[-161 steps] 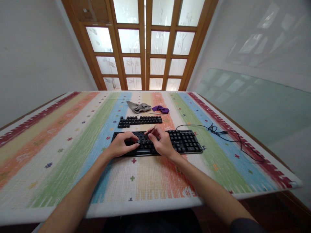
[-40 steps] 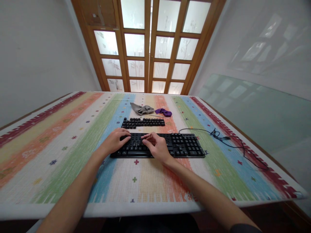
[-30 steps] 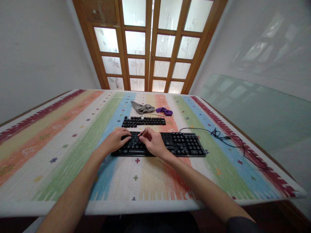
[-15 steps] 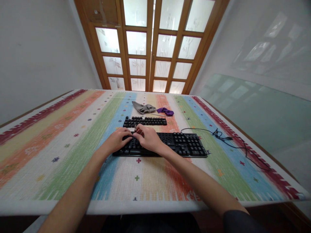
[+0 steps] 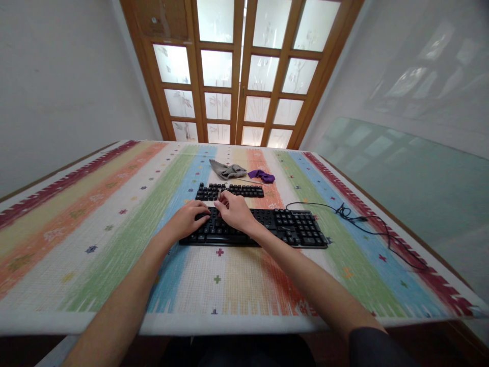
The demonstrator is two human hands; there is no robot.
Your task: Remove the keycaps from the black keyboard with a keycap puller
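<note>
A black keyboard (image 5: 294, 229) lies on a striped tablecloth (image 5: 95, 229). My left hand (image 5: 188, 220) rests on the keyboard's left end, fingers laid over the keys. My right hand (image 5: 234, 211) is over the keyboard's upper edge. Its fingertips are pinched together and reach toward a block of loose black keycaps (image 5: 244, 190) just behind the keyboard. What the pinch holds is too small to make out.
A grey cloth (image 5: 225, 169) and a purple cloth (image 5: 263, 176) lie beyond the keycaps. The keyboard's black cable (image 5: 355, 216) trails to the right toward the table edge. A glass pane (image 5: 401, 168) leans on the right wall. Wooden glazed doors (image 5: 237, 76) stand behind the table.
My right hand has moved left and forward from the keyboard's middle to its upper edge near the loose keycaps. The left hand has stayed on the keyboard's left end.
</note>
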